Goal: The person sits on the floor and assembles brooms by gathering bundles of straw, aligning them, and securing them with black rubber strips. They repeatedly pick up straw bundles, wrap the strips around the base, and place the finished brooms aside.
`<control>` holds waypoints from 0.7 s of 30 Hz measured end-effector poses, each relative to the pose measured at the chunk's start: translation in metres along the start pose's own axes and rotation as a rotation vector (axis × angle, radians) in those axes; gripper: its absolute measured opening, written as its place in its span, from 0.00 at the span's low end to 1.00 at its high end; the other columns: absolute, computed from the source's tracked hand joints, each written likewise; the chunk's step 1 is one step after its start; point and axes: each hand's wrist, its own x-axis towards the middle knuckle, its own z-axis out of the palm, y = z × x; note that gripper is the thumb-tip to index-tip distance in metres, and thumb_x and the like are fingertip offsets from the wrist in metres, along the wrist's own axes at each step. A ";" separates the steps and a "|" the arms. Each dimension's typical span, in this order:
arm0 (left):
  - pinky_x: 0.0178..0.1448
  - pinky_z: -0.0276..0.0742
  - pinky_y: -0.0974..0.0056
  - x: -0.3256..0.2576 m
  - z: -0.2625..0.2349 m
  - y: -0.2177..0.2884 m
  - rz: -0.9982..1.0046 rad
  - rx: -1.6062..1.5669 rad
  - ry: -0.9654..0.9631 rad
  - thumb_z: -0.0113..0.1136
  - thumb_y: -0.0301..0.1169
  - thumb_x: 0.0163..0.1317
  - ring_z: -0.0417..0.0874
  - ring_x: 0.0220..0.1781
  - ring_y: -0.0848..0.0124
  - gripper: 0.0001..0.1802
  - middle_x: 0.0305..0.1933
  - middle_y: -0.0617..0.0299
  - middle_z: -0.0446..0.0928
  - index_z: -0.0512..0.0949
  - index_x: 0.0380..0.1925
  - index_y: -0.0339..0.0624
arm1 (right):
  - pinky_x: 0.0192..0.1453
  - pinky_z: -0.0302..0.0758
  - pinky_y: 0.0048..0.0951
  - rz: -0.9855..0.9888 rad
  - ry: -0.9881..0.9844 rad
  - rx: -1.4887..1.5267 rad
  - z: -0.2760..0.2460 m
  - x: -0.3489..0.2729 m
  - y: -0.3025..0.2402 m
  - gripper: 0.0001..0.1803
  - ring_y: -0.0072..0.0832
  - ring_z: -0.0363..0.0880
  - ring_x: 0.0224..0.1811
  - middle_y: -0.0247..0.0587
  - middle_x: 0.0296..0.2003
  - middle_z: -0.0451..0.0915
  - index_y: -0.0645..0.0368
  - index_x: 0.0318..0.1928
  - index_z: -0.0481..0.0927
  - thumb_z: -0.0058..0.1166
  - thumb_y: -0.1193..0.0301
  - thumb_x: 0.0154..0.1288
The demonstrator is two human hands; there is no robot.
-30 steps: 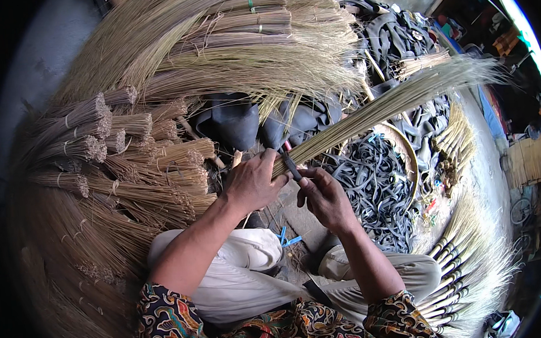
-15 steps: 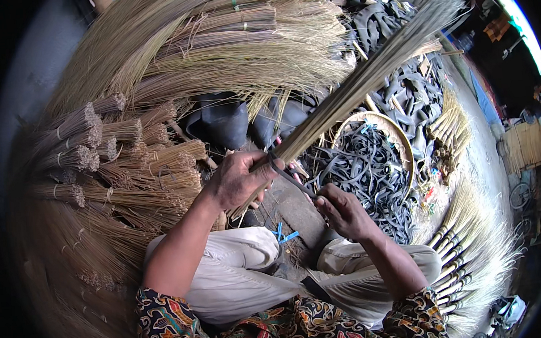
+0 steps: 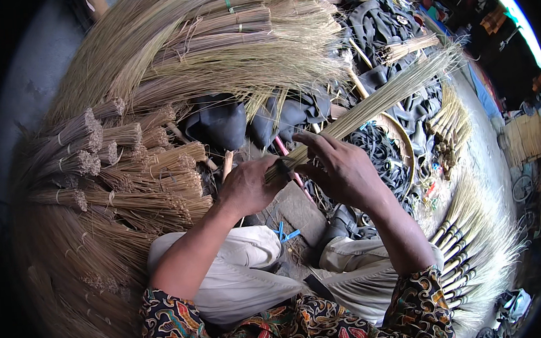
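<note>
A long bundle of broom straw (image 3: 375,104) slants up to the right in front of me. My left hand (image 3: 250,186) is closed round its lower end. Just beyond that hand, a black rubber strip (image 3: 284,165) is wound round the stalks. My right hand (image 3: 348,170) is at the bundle beside the wrap, its fingers bent over the top and its thumb below. The strip's loose end is hidden at my right hand.
Tied straw bundles (image 3: 153,170) are stacked at the left, with longer straw (image 3: 233,60) behind. A round woven basket (image 3: 405,142) holds cut rubber strips. Black rubber sheets (image 3: 218,122) lie ahead. Finished brush heads (image 3: 456,263) stand in a row at the right.
My right hand has moved up and left from the outstretched strip to the bundle. The bundle has turned and tilted lower; the strip no longer shows stretched between my hands.
</note>
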 end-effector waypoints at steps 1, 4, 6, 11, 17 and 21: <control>0.45 0.81 0.45 0.000 0.001 0.001 0.008 0.045 -0.005 0.65 0.45 0.68 0.86 0.44 0.42 0.16 0.36 0.46 0.84 0.81 0.39 0.43 | 0.37 0.83 0.44 -0.047 0.003 -0.059 0.003 0.006 0.000 0.22 0.45 0.86 0.38 0.43 0.41 0.81 0.53 0.62 0.76 0.60 0.61 0.72; 0.44 0.81 0.45 -0.002 0.001 0.001 -0.004 0.074 0.019 0.65 0.43 0.68 0.86 0.43 0.41 0.14 0.36 0.45 0.85 0.81 0.40 0.43 | 0.38 0.82 0.42 -0.174 -0.063 -0.170 0.014 0.023 0.005 0.20 0.43 0.84 0.36 0.41 0.40 0.79 0.53 0.59 0.76 0.60 0.64 0.70; 0.44 0.81 0.45 -0.002 0.000 -0.002 0.052 0.055 0.064 0.65 0.39 0.68 0.86 0.43 0.41 0.12 0.36 0.44 0.85 0.81 0.40 0.42 | 0.38 0.82 0.42 -0.236 -0.124 -0.213 0.022 0.031 0.010 0.21 0.43 0.84 0.36 0.41 0.37 0.77 0.52 0.58 0.77 0.63 0.65 0.66; 0.45 0.82 0.48 -0.003 -0.001 -0.009 0.030 -0.022 0.110 0.67 0.38 0.66 0.87 0.44 0.43 0.13 0.38 0.42 0.85 0.83 0.42 0.40 | 0.38 0.80 0.44 -0.253 -0.069 -0.179 0.035 0.026 0.013 0.11 0.44 0.83 0.35 0.42 0.34 0.77 0.56 0.48 0.77 0.59 0.68 0.68; 0.44 0.83 0.61 0.006 -0.006 -0.017 -0.362 -0.433 -0.012 0.74 0.51 0.62 0.87 0.34 0.70 0.27 0.32 0.57 0.87 0.87 0.47 0.37 | 0.39 0.80 0.45 -0.134 -0.043 0.265 0.042 0.018 0.017 0.10 0.52 0.83 0.37 0.49 0.37 0.80 0.59 0.46 0.76 0.60 0.77 0.66; 0.37 0.80 0.71 0.016 -0.003 -0.018 -0.205 -0.905 0.117 0.76 0.44 0.64 0.83 0.33 0.79 0.26 0.36 0.63 0.84 0.82 0.51 0.33 | 0.37 0.78 0.44 -0.128 0.178 0.322 0.065 0.016 0.006 0.09 0.51 0.82 0.36 0.50 0.36 0.79 0.60 0.44 0.76 0.60 0.80 0.66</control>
